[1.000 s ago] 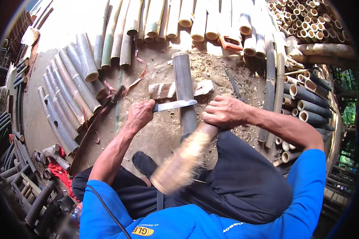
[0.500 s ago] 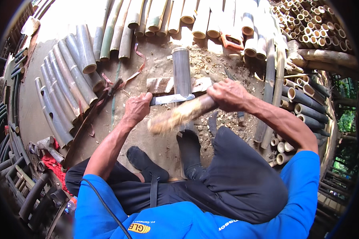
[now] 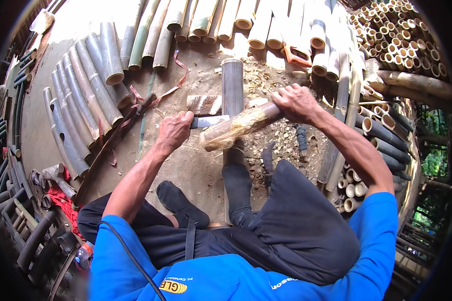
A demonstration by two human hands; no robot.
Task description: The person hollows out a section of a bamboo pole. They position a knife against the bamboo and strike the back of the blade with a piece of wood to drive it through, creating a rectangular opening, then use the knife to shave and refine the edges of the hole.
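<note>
My left hand (image 3: 175, 131) is closed around the dark handle of a knife (image 3: 209, 121). Its pale blade points right, toward a dark bamboo tube (image 3: 232, 90), and the tip is hidden. Gripped near its right end by my right hand (image 3: 297, 104) is a thick wooden club (image 3: 251, 125) with frayed fibres along it. The club slants across the near part of the tube and covers where blade and tube meet. Beneath the tube, a short wood block (image 3: 202, 104) lies crosswise. My dark-socked foot (image 3: 237, 188) is at the tube's near end.
Bamboo tubes (image 3: 88, 90) lie in rows at the left and along the far side. Wood shavings (image 3: 281, 140) and a curved dark blade (image 3: 267, 158) are on the ground at right. An orange saw handle (image 3: 297, 56) shows at the back. Cut bamboo (image 3: 397, 40) is stacked far right.
The club has shifted right and slightly up and is less blurred. More of the knife blade is now covered. My left hand keeps its grip, and the whole view has shifted slightly.
</note>
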